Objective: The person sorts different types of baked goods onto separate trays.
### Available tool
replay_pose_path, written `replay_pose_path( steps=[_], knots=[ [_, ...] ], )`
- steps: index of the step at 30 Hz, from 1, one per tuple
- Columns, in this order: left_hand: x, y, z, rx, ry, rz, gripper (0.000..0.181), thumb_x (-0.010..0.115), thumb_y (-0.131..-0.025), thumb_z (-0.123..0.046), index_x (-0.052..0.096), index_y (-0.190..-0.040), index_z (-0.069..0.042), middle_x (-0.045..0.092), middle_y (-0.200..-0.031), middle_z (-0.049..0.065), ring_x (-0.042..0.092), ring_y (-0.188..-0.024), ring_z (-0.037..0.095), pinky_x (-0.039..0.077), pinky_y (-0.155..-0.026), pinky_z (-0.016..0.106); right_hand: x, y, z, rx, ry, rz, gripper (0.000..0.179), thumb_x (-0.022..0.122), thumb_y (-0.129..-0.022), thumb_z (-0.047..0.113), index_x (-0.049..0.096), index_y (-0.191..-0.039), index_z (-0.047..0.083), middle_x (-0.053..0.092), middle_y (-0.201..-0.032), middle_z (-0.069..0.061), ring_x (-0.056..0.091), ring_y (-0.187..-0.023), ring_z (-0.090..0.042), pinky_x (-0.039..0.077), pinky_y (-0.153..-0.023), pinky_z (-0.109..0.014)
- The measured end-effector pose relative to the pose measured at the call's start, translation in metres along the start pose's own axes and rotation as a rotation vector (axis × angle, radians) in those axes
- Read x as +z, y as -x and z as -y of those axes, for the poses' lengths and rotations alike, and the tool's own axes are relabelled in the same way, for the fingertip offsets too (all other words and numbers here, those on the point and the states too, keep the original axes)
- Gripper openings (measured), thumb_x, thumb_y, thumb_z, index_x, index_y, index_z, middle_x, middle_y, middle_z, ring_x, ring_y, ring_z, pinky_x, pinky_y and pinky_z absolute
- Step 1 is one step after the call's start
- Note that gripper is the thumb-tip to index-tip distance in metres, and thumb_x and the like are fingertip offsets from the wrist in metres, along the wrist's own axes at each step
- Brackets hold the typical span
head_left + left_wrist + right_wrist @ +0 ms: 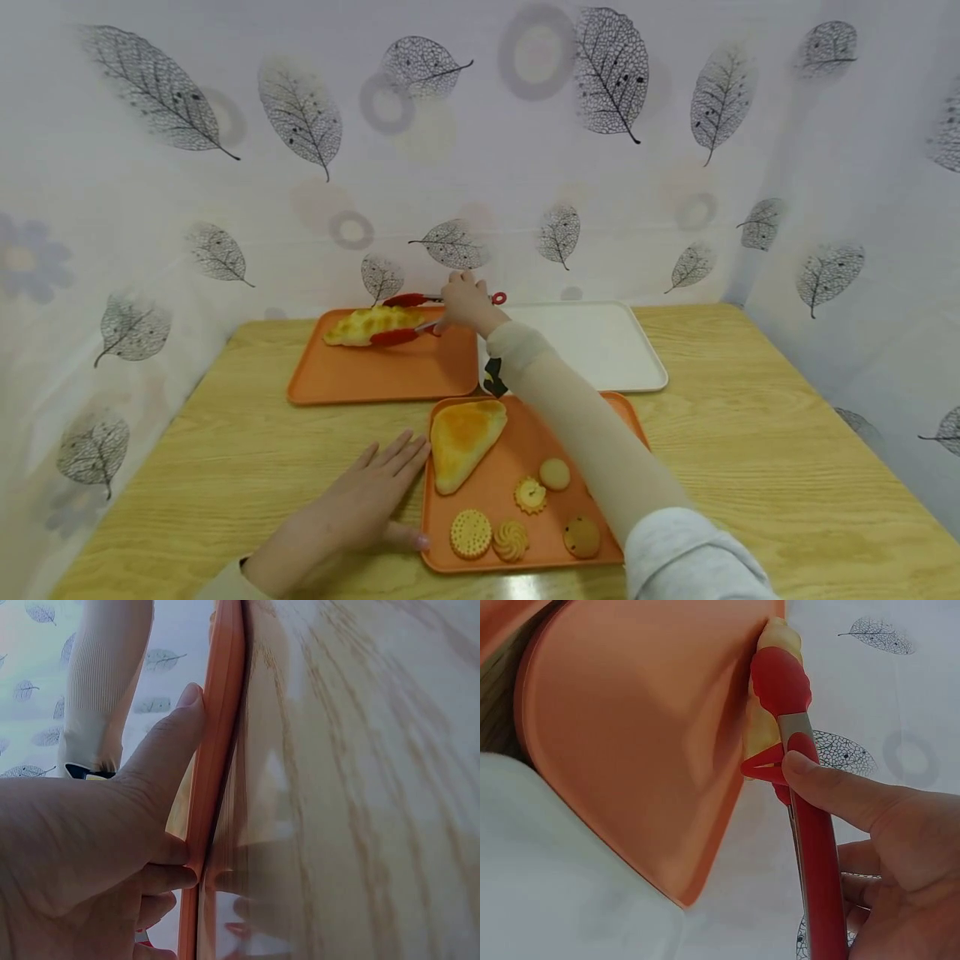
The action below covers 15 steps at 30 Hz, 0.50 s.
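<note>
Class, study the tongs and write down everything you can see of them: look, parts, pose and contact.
The tongs have two arms with silver, metallic-looking stretches, broad red heads, red grips and a red loop at the opposite end. They are spread open in the right hand, its thumb on one arm. The heads point left at the rear orange tray, one on each side of the long golden bread; how firmly they press it is unclear.

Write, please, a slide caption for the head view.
Right hand holds red tongs around a long bread at the far orange tray; left hand rests at the edge of the near orange tray.
</note>
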<state>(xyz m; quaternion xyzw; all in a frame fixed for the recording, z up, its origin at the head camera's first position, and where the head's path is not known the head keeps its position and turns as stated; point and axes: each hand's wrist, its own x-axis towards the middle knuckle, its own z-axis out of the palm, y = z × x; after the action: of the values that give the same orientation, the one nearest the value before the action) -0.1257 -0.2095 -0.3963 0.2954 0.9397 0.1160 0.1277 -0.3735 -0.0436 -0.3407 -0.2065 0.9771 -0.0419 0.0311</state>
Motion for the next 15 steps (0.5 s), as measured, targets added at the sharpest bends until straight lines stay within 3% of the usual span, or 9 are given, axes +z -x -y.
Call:
replay_pose_path(
  steps=[6, 15],
  knots=[
    [0.0010, 0.0006, 0.0007, -0.005, -0.009, 0.001, 0.116, 0.054, -0.073, -0.080, 0.022, -0.155, -0.004, 0.022, -0.162, 0.013, 0.015, -0.152, 0.034, 0.020, -0.116, 0.064, 0.0045, -0.0012, 0.0031, 0.000, -0.004, 0.002, 0.052, 0.079, -0.076, 0.051, 0.069, -0.110, 0.013, 0.047, -0.130, -0.010, 0.034, -0.121, -0.028, 0.035, -0.099, -0.046],
    [0.0018, 0.0015, 0.0008, 0.002, -0.002, 0.005, 0.116, 0.054, -0.073, -0.080, 0.022, -0.155, -0.004, 0.022, -0.162, 0.014, 0.015, -0.151, 0.034, 0.019, -0.116, 0.065, 0.0021, 0.0049, -0.0057, 0.001, 0.010, 0.017, 0.064, 0.081, -0.074, 0.052, 0.064, -0.121, 0.013, 0.045, -0.127, -0.010, 0.034, -0.119, -0.028, 0.036, -0.095, -0.043]
  ],
)
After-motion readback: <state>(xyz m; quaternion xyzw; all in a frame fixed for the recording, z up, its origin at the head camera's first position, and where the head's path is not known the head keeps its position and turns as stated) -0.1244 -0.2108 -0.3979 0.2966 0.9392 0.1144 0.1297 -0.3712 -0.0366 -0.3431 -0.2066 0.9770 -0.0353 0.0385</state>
